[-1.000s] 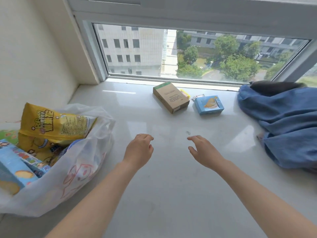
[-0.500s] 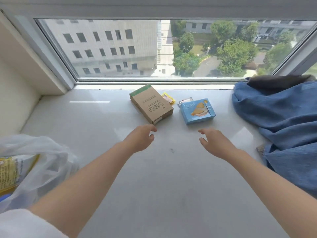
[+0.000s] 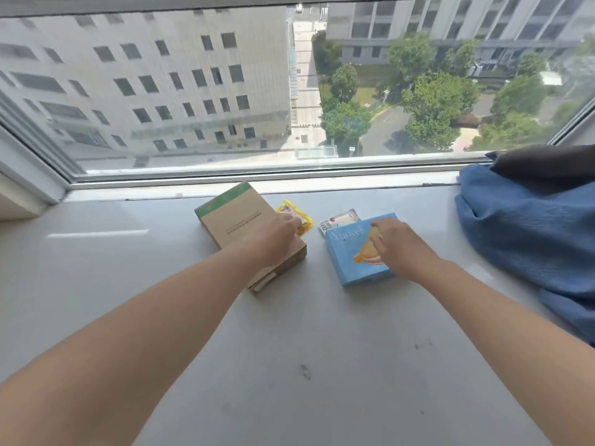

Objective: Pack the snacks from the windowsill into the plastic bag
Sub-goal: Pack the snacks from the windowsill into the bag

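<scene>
Left hand (image 3: 277, 236) rests over the brown box (image 3: 238, 220), fingertips at the yellow packet (image 3: 297, 215) beyond it; grip unclear. Right hand (image 3: 399, 246), fingers loosely spread, sits on the blue box (image 3: 351, 262), small white packet (image 3: 338, 218) just past it. Boxes look light and stiff: grip by the side edges. Open windowsill (image 3: 289, 365) behind both wrists; blue cloth (image 3: 531, 236) right of the right hand.

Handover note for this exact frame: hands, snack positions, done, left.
Left hand: over the brown box, fingertips at the yellow packet; no grip visible.
Right hand: open over the blue box, not gripping.
A small white packet lies behind the blue box.
All four lie on the windowsill. The plastic bag is out of view.
Left: grasp and bag all four.
</scene>
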